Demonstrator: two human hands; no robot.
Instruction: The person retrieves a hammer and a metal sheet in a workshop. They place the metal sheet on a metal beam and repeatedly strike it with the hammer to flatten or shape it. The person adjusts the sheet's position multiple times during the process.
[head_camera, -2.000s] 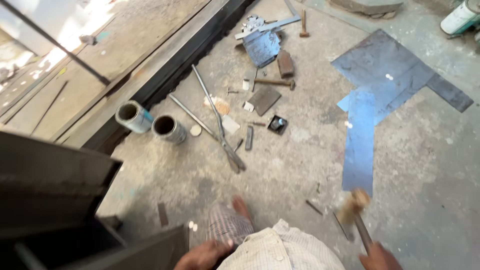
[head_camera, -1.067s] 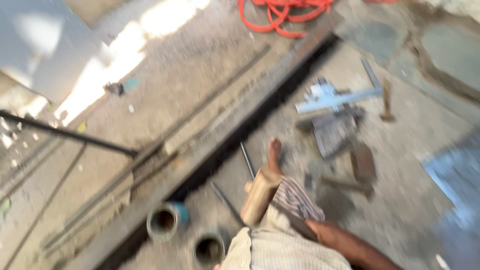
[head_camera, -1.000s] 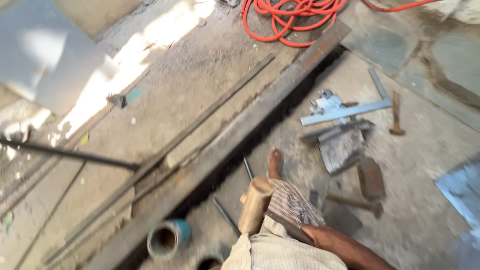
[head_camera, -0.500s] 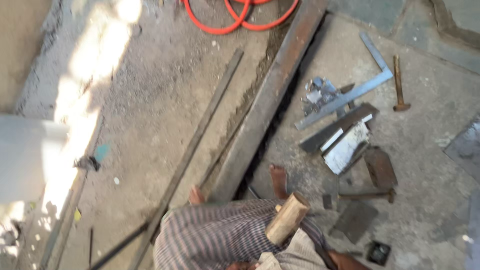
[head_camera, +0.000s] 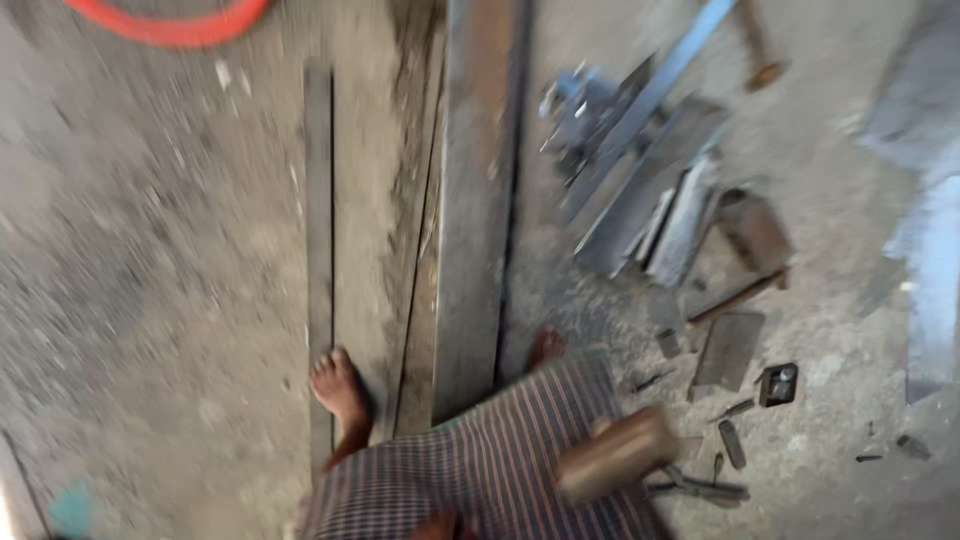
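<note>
A wooden mallet head (head_camera: 615, 455) hangs blurred over a striped cloth wrap (head_camera: 480, 470) at the frame's bottom edge; neither hand is in view, so their grip cannot be told; bare feet (head_camera: 340, 390) straddle a long steel bar (head_camera: 475, 200) on the concrete floor (head_camera: 150, 280); a thinner flat strip (head_camera: 318, 200) lies just beside it; right of the bar, loose metal scraps (head_camera: 650, 190) crowd the ground; any swing would do best kept well clear of the toes.

I see a long steel beam (head_camera: 478, 200) on the concrete floor (head_camera: 150, 280), a flat bar (head_camera: 318, 230) beside it, an orange hose (head_camera: 170, 20) and scattered metal scraps (head_camera: 640, 190).
</note>
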